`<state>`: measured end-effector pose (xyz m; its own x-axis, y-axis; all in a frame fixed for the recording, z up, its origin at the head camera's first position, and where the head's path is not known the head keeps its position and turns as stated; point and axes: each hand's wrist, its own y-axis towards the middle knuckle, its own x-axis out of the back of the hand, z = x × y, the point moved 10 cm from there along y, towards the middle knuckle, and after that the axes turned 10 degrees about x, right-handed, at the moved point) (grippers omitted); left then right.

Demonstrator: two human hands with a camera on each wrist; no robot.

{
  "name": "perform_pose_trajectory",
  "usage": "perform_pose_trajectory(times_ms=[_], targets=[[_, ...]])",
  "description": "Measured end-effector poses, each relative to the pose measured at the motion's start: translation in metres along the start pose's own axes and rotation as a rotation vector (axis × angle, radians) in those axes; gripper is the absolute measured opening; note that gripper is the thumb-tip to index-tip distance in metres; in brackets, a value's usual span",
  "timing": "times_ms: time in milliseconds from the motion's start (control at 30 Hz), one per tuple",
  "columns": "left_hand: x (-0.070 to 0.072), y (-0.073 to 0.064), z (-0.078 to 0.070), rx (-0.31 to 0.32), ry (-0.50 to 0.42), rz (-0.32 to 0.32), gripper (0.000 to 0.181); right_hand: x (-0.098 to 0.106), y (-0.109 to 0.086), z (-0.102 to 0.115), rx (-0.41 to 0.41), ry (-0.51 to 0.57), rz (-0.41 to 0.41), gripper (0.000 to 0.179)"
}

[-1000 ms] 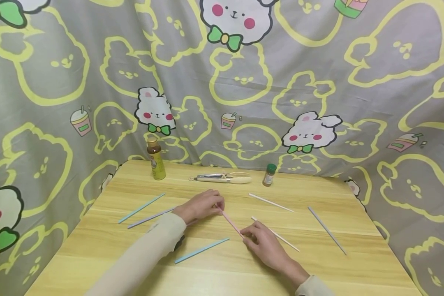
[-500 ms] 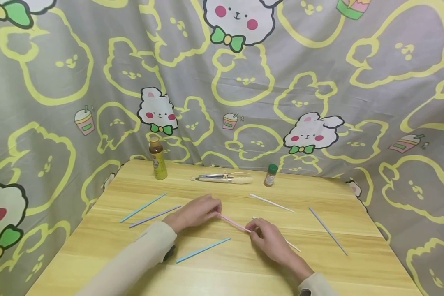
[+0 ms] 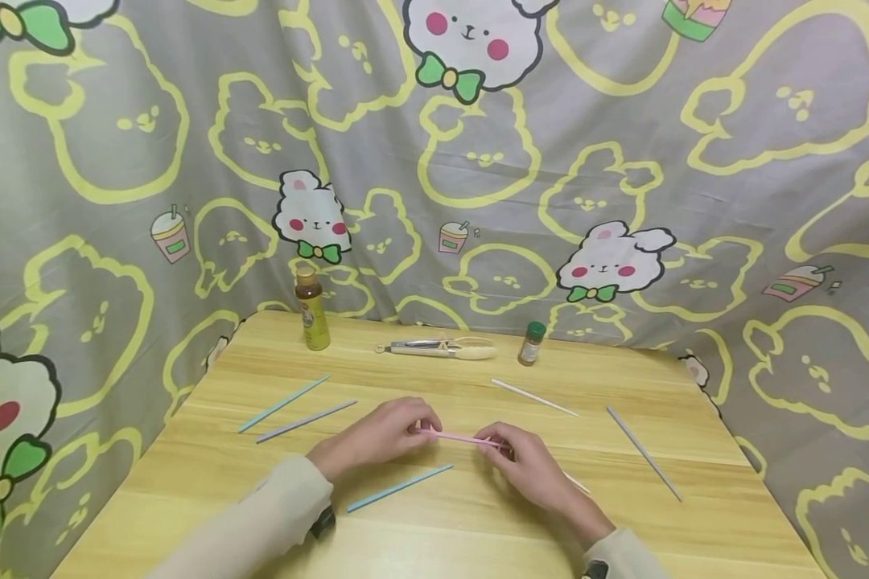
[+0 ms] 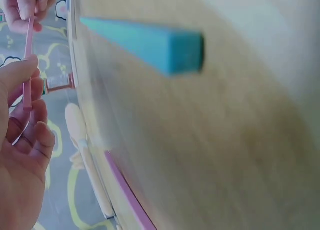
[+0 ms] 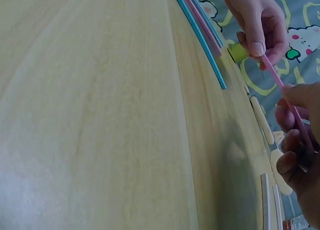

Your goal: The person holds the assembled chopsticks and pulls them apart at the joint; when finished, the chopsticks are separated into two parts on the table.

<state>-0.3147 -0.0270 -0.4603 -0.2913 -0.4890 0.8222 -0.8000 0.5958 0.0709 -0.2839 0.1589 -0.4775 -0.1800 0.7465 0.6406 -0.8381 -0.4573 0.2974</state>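
The left hand [image 3: 387, 430] and right hand [image 3: 532, 466] each pinch a slim, straight pink stick [image 3: 456, 437] near its ends, holding it above the yellow wood-grain table [image 3: 478, 535], beyond the nearest light-blue square-edged stick [image 3: 400, 488]. A light, even pinch and hands moving together should best spare so thin a piece any twist or bend.

You wear long, pale beige sleeves [image 3: 261, 511]; a small black device [image 3: 323, 524] shows at the end of each, and your hands [image 3: 387, 430] are bare.
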Motion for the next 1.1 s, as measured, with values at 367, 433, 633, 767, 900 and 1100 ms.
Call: perform_pose_trajectory(times_ms=[367, 433, 633, 767, 900, 1100], targets=[[-0.013, -0.002, -0.014, 0.054, -0.159, 0.020, 0.013, 0.005, 0.004, 0.010, 0.050, -0.046, -0.068, 0.007], [-0.013, -0.003, -0.017, 0.058, -0.156, -0.011, 0.015, 0.006, 0.005, 0.014, 0.063, -0.062, -0.083, 0.006], [-0.007, -0.004, -0.027, 0.028, -0.083, -0.118, 0.014, 0.009, 0.008, 0.019, 0.091, -0.092, -0.124, 0.004], [-0.004, -0.007, -0.031, 0.005, -0.016, -0.155, 0.011, 0.009, 0.007, 0.020, 0.126, -0.094, -0.129, 0.003], [-0.001, -0.010, -0.035, -0.031, 0.027, -0.185, 0.009, 0.008, 0.006, 0.022, 0.161, -0.082, -0.127, 0.009], [0.004, -0.013, -0.032, -0.059, 0.028, -0.198, 0.010, 0.008, 0.007, 0.024, 0.222, -0.088, -0.122, 0.010]])
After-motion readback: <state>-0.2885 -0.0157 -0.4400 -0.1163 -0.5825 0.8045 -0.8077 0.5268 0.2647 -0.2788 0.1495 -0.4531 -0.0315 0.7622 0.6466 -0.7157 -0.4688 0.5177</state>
